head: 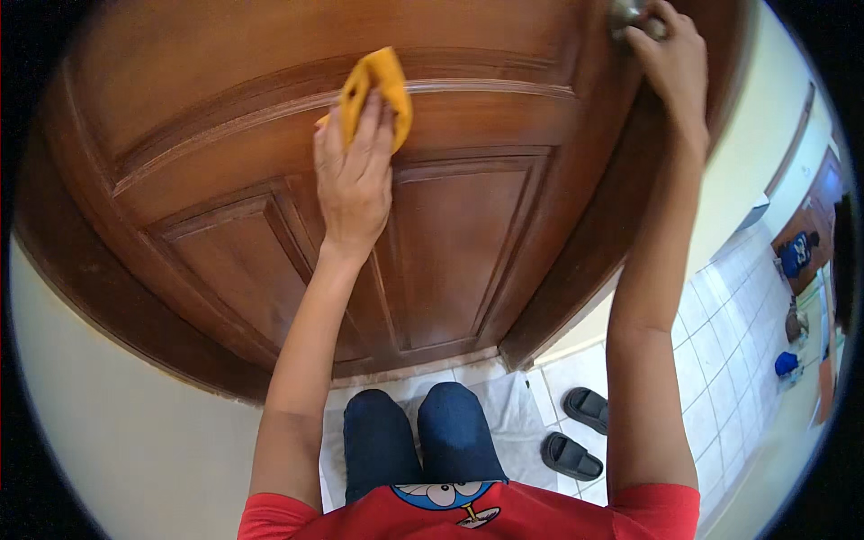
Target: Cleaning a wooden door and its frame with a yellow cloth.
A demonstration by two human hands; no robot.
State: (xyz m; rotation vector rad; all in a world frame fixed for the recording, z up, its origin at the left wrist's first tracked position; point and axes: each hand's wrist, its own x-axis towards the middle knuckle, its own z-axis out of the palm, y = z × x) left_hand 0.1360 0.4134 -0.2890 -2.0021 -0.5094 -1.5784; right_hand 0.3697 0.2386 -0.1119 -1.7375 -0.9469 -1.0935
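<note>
A brown panelled wooden door (466, 250) fills the view before me. My left hand (354, 172) presses a yellow cloth (385, 88) against the door, over the raised moulding between the upper and lower panels. The fingers lie on the cloth, and part of it stands up in folds beyond them. At the top right, my right hand (671, 61) grips the metal door knob (628, 17), with the thumb and fingers around it.
A pair of black slide sandals (572, 456) stands on white floor tiles (715, 358) at the right. A whitish cloth (503, 412) lies under my knees. The wooden door frame (574, 297) borders pale walls. Farther off at the right are a person in blue (796, 253) and a blue object (786, 363).
</note>
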